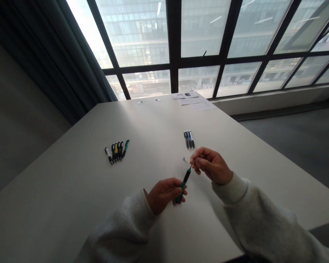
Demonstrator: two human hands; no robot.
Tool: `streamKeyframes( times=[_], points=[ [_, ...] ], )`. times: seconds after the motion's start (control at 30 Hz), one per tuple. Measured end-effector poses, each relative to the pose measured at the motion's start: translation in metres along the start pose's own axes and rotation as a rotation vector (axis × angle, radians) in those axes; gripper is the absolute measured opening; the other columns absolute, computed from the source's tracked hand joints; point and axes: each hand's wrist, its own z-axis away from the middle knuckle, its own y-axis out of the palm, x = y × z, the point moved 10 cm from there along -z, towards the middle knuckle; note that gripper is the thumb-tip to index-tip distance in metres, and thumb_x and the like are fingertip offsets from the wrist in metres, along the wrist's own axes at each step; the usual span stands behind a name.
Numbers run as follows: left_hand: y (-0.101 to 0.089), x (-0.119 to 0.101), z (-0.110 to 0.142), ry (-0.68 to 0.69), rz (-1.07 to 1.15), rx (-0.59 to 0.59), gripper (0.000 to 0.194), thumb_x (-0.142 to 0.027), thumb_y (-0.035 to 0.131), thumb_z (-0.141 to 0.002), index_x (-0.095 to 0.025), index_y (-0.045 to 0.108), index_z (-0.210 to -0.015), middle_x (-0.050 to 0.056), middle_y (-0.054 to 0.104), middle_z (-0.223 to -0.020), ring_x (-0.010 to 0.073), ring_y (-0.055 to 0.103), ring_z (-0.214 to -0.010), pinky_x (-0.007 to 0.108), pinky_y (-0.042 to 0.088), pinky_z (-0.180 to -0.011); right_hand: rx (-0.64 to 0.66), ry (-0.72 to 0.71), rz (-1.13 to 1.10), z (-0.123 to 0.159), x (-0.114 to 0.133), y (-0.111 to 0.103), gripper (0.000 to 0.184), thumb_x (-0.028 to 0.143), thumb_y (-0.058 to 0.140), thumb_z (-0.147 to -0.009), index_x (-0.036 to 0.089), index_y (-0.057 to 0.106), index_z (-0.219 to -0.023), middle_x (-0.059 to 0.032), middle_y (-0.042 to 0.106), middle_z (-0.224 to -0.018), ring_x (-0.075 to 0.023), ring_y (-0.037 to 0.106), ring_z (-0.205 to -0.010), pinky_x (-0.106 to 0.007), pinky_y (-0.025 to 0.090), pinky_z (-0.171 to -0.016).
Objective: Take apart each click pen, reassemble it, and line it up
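Left hand [164, 194] grasping green pen [184, 182] above table [71, 182], toward near edge. Right hand [215, 167] at its thin tip — can't tell if gripping. Small piece [184, 158] beside right fingertips. Looks like fine tip work — calls for steady barrel, straight alignment.

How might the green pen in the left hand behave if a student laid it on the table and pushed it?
The green pen would probably roll, since its barrel looks slim and rounded. It should feel light and stiff: the left hand holds it up without visible bending.
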Motion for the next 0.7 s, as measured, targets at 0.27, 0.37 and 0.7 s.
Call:
streamKeyframes(
  times=[0.27,0.37,0.7],
  points=[
    [0.0009,-0.0002,0.0007,-0.002,-0.005,0.007,0.040,-0.043,0.078,-0.071,-0.011,0.067,-0.091,0.007,0.068,-0.080,0.0155,0.067,-0.066,0.028,0.051,-0.062,-0.007,-0.006,0.053,0.0003,0.0004,-0.0016,0.008,0.022,0.069,-0.083,0.016,0.066,-0.088,-0.0049,0.069,-0.081,-0.0112,0.060,-0.062,-0.020,0.048,-0.046],
    [0.0006,-0.0010,0.0002,-0.001,-0.006,0.009,0.039,-0.043,0.078,-0.071,-0.011,0.067,-0.091,0.007,0.068,-0.080,0.0154,0.067,-0.066,0.028,0.051,-0.063,0.002,0.002,0.075,0.0007,-0.0008,-0.0002,0.010,0.023,0.070,-0.083,0.016,0.066,-0.089,-0.0052,0.069,-0.080,-0.0118,0.061,-0.063,-0.020,0.048,-0.046],
    [-0.0003,0.0004,-0.0006,-0.001,-0.011,-0.010,0.039,-0.043,0.077,-0.071,-0.011,0.066,-0.090,0.007,0.068,-0.080,0.0159,0.066,-0.065,0.028,0.050,-0.061,0.042,0.022,0.167,0.0014,0.0021,0.0046,0.017,0.027,0.073,-0.078,0.014,0.066,-0.085,-0.0050,0.065,-0.075,-0.0115,0.057,-0.060,-0.022,0.047,-0.047]
  ],
)
